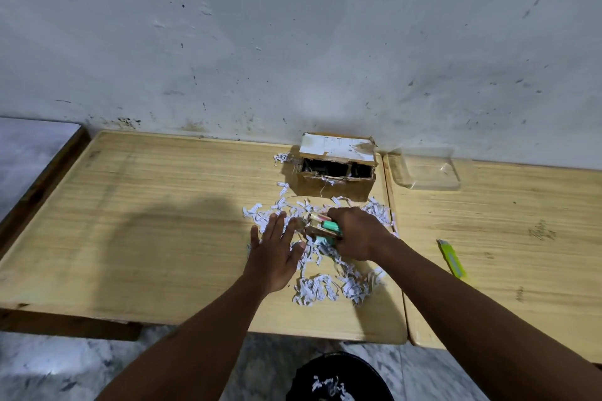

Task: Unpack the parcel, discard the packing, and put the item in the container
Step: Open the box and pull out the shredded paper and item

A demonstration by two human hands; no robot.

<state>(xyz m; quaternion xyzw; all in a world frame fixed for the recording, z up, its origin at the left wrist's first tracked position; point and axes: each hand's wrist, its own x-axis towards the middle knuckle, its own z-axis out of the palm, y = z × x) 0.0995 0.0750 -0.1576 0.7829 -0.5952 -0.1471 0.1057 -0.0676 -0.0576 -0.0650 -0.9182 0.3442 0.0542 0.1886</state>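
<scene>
Pale wood of the counter (pixel 130 205) ran wide from my hands leftward to its raised edge. The cardboard parcel (pixel 335 187) sat open against the wall, and I couldn't read its white label. My left hand (pixel 277 254) lay flat with straight fingers on shredded paper (pixel 329 290). My right hand (pixel 358 233) gripped the teal item (pixel 327 225) above the shreds.

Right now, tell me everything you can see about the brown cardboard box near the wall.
The cardboard box is small, brown and oblong. It stands upright on the wooden table, at its far edge by the wall. Its top is open; the rear flap is raised and bears a torn white label. The inside looks dark. A few strips of shredded paper hang over its front rim; more lie at its base. The left hand and right hand are nearer the camera, apart from it.
</scene>
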